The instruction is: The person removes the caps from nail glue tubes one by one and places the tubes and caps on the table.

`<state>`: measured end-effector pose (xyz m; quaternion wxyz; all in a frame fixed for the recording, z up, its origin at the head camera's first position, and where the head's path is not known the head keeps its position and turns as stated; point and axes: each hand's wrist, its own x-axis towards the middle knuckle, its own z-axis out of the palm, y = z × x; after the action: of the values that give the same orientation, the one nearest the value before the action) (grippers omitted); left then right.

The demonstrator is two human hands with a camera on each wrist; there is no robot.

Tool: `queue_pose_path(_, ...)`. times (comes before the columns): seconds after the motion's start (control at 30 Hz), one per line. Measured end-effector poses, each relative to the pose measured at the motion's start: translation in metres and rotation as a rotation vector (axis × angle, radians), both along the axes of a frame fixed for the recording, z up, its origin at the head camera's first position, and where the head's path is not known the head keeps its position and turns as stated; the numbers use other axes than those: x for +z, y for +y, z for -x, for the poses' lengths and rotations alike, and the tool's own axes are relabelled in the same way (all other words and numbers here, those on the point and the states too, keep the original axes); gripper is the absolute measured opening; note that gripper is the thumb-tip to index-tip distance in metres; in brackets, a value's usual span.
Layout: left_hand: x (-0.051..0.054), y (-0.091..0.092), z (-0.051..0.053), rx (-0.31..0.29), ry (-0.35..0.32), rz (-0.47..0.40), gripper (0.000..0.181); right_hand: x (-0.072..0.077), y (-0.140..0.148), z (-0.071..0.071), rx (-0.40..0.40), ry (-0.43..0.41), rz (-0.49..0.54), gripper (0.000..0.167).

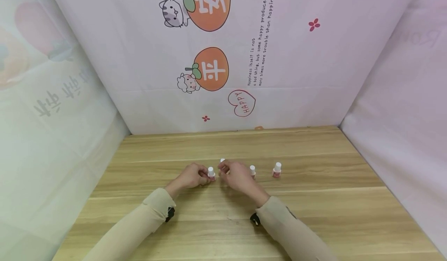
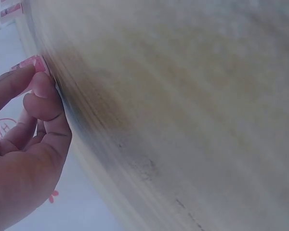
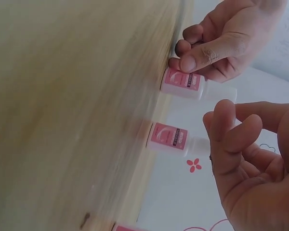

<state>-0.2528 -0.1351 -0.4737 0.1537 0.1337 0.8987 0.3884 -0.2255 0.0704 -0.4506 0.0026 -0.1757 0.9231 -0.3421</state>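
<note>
My left hand (image 1: 193, 175) pinches the lower part of a small white-capped bottle (image 1: 211, 174) with a pink label. The bottle stands upright on the table. In the right wrist view, the left thumb (image 3: 189, 62) lies against that bottle's side. My right hand (image 1: 239, 175) is just right of it, fingers loosely bent, with nothing visibly held. Beside those fingers stands a second such bottle (image 3: 168, 137), its cap partly hidden behind them. In the left wrist view, the left hand (image 2: 33, 139) covers most of its bottle (image 2: 38, 63).
Two more matching bottles stand to the right: one (image 1: 252, 170) beside the right wrist, partly hidden, and another (image 1: 277, 170) farther right. The wood-grain table (image 1: 223, 222) is bounded by a printed white cloth (image 1: 286, 59) at the back and cloth on both sides.
</note>
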Motion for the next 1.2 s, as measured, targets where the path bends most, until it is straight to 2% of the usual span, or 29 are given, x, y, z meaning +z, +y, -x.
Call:
queue_pose_path(0.57,-0.002,-0.001,0.002,0.033,-0.058,-0.019,0.021,-0.006,-0.016,0.008,0.009,-0.053,0.052,0.018)
queue_pose_path(0.77,-0.003,-0.002,0.003,0.024,-0.054,-0.034,0.021,-0.007,-0.021,0.009,-0.01,-0.081,0.074,0.019)
queue_pose_path(1.2,-0.006,-0.003,0.003,0.01,-0.052,-0.045,0.018,-0.005,-0.024,0.009,-0.01,-0.049,0.045,0.021)
